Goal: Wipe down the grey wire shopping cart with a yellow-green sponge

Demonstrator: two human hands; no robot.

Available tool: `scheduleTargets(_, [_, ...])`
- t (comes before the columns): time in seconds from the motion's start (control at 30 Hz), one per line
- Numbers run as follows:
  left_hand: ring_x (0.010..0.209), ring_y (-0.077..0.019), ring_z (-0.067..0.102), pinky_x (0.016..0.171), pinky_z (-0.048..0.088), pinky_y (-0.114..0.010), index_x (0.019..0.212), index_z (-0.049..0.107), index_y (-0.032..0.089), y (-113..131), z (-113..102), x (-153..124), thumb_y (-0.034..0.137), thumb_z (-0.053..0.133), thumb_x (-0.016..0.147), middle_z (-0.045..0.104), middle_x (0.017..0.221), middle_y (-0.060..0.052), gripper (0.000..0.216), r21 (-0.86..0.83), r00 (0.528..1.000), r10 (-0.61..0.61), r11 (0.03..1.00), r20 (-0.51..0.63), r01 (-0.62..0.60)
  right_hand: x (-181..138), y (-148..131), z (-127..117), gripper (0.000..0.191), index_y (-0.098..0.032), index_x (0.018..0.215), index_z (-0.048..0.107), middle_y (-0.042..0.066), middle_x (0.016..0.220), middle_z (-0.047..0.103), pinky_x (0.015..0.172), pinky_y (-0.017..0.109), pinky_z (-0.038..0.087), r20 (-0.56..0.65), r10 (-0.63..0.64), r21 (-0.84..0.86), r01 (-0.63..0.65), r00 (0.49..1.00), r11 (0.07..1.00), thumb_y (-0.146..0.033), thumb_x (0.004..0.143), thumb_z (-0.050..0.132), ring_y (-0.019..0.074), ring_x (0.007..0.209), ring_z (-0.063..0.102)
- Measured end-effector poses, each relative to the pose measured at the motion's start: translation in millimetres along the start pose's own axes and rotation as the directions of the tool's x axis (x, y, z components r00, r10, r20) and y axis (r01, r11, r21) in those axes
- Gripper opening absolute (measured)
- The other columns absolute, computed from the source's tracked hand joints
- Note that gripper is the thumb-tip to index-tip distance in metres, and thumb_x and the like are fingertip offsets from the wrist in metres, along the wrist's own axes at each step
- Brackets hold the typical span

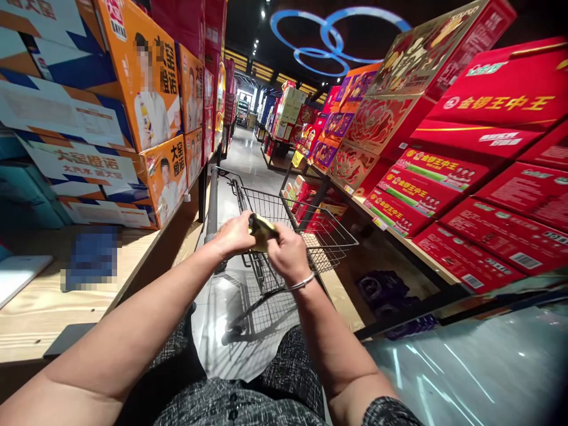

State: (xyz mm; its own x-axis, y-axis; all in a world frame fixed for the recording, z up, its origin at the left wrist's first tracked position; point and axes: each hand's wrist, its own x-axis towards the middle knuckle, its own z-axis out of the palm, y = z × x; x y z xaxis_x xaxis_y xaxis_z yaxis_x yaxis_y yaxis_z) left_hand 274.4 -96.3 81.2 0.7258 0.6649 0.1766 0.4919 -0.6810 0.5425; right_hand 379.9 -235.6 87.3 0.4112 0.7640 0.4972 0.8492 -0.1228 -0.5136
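Note:
A black wire shopping cart [284, 204] stands in front of me in the aisle, its basket pointing away and to the right. Both of my hands are closed round its yellow-and-black handle [265, 228], close together. My left hand [235, 235] grips the left end, palm down. My right hand [288, 251], with a pale bracelet at its wrist, is wrapped round the right part. My fingers hide much of the handle. Through the wire mesh I see the floor, and a caster of the cart shows low, near my legs.
On the left, orange-and-blue drink cartons [162, 177] are stacked on a wooden shelf [133, 251]. Red gift boxes [461, 183] and gold boxes [377, 121] line the right shelf, close to the cart. A tiled aisle [248, 145] runs ahead between displays. Purple packs [386, 290] lie low on the right.

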Motion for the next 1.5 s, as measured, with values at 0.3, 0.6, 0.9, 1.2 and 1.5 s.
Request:
scheduleTargets(0.3, [0.088, -0.0241, 0.068, 0.073, 0.055, -0.034, 0.126, 0.053, 0.016, -14.4, -7.3, 8.2, 0.035, 0.059, 0.07, 0.07, 0.103, -0.008, 0.06, -0.6, 0.995, 0.022, 0.799, 0.097, 0.041, -24.4, -5.5, 48.9, 0.07, -0.014, 0.142, 0.035, 0.018, 0.148, 0.037, 0.116, 0.042, 0.039, -0.008, -0.1, 0.113, 0.1, 0.995, 0.988, -0.011, 0.076, 0.059, 0.0277, 0.141, 0.038])
scheduleTargets(0.6, [0.095, -0.0229, 0.066, 0.087, 0.052, -0.035, 0.131, 0.056, 0.017, -19.4, -15.0, -3.0, 0.026, 0.055, 0.071, 0.07, 0.108, -0.006, 0.061, -0.464, 0.931, 0.356, 0.839, 0.075, -0.283, 2.1, 31.4, 52.7, 0.045, -0.02, 0.125, 0.058, 0.007, 0.12, 0.066, 0.099, 0.034, 0.05, -0.033, 0.029, 0.437, -0.011, 0.999, 0.899, -0.034, 0.082, 0.063, 0.022, 0.109, 0.062])
scheduleTargets(0.9, [0.112, -0.0321, 0.061, 0.094, 0.046, -0.042, 0.136, 0.056, 0.028, -21.8, -4.3, -17.4, 0.059, 0.051, 0.088, 0.067, 0.122, -0.008, 0.057, 0.276, 0.936, 0.316, 0.896, 0.155, -0.348, 26.2, 122.4, 19.5, 0.055, -0.024, 0.126, 0.062, 0.008, 0.123, 0.064, 0.097, 0.036, 0.046, 0.083, 0.064, -0.169, -0.05, 0.994, 0.984, -0.006, 0.075, 0.054, 0.0231, 0.109, 0.057])
scheduleTargets(1.2, [0.106, -0.0253, 0.061, 0.087, 0.041, -0.032, 0.111, 0.07, 0.033, -57.8, -7.9, 9.9, 0.066, 0.051, 0.085, 0.07, 0.112, -0.001, 0.046, 0.324, 0.929, 0.345, 0.871, 0.134, -0.37, 20.6, 123.9, 1.6, 0.028, -0.023, 0.105, 0.069, 0.008, 0.125, 0.064, 0.088, 0.033, 0.05, 0.461, 0.032, -0.426, 0.189, 0.887, 0.885, -0.013, 0.08, 0.061, 0.0221, 0.102, 0.064])
scheduleTargets(1.5, [0.104, -0.0226, 0.061, 0.088, 0.038, -0.029, 0.107, 0.073, 0.031, -74.4, -22.6, 26.5, 0.067, 0.049, 0.084, 0.071, 0.107, 0.0, 0.049, 0.338, 0.924, 0.347, 0.861, 0.16, -0.381, 20.6, 139.9, -8.8, 0.067, -0.024, 0.138, 0.056, 0.011, 0.154, 0.042, 0.121, 0.053, 0.025, 0.67, -0.029, 0.042, 0.002, 0.741, 0.999, -0.06, 0.082, 0.065, 0.0302, 0.148, 0.029])
